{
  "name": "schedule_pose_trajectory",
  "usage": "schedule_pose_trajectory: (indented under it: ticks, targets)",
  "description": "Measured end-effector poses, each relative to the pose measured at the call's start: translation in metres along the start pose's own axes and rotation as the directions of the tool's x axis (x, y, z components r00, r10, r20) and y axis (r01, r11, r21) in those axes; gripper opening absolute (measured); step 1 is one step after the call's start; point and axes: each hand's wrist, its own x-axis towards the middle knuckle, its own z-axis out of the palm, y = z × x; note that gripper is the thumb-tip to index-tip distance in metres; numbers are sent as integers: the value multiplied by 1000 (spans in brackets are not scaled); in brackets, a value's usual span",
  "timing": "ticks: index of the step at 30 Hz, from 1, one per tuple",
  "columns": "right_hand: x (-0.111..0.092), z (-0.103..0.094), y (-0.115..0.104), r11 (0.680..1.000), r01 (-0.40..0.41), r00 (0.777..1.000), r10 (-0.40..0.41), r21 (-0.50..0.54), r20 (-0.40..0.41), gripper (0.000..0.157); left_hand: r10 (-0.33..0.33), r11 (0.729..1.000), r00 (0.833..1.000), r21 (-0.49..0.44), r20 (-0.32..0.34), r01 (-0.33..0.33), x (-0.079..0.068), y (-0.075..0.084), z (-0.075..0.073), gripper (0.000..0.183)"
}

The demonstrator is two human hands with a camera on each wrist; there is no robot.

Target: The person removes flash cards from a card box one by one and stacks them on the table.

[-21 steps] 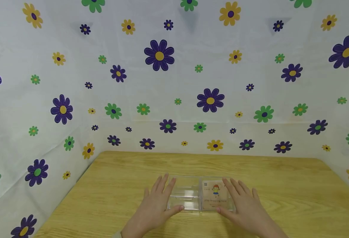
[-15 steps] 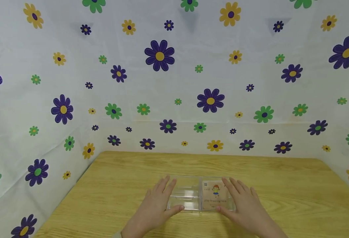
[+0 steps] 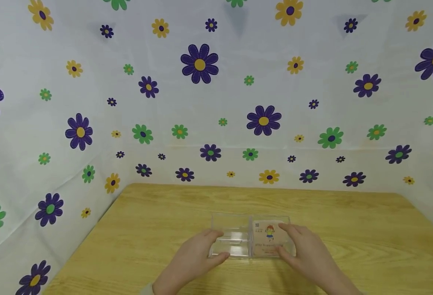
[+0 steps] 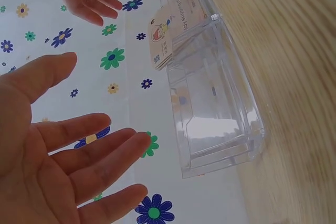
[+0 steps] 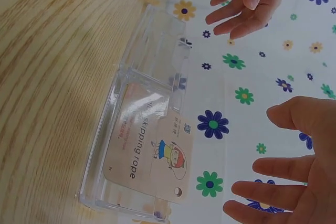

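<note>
A clear plastic box (image 3: 231, 241) with two compartments sits on the table. Its right compartment holds a small stack of cards (image 5: 157, 145); the front one has a drawing of a child and the words "skipping rope". Through the left compartment (image 4: 210, 124) only transparent walls and glare show. My left hand (image 3: 196, 256) is at the box's left end, fingers loosely bent, with a gap to the plastic in the left wrist view. At the right end, my right hand (image 3: 310, 252) is held beside the cards, its thumb and fingers apart and nothing between them.
The wooden table (image 3: 157, 209) stretches around the box on all sides. A white flower-printed cloth (image 3: 231, 102) hangs behind the table and along both its sides.
Both hands' fingers have drawn in from a wider spread over the box ends to a looser bend. The head view has shifted slightly. The box and cards stay in place.
</note>
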Motion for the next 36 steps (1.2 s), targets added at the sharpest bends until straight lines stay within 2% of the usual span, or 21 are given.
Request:
schedule_pose_trajectory:
  ticks: [8, 16, 22, 26, 32, 36]
  targets:
    - [1, -1, 0, 1000, 19, 1000, -19, -19, -6, 43, -35, 998, 999, -56, -27, 34, 3, -5, -3, 50]
    - [0, 0, -2, 1000, 22, 1000, -22, -22, -6, 48, -95, 990, 991, -116, -92, 84, 8, -8, -17, 47]
    - [1, 0, -3, 1000, 13, 1000, -13, -22, 5, 48, -179, 966, 972, -212, -154, 145, 18, -14, -24, 46]
    - [1, 1, -2, 1000, 16, 1000, -15, -20, 7, 49, -223, 948, 956, -270, -193, 166, 26, -18, -23, 45]
    - [2, 2, -1, 1000, 10, 1000, -10, -19, 10, 51, -278, 932, 946, -286, -169, 223, 31, -27, -12, 47]
    - [1, 3, 0, 1000, 14, 1000, -14, -20, 3, 50, -304, 906, 944, -346, -126, 245, 32, -36, -3, 51]
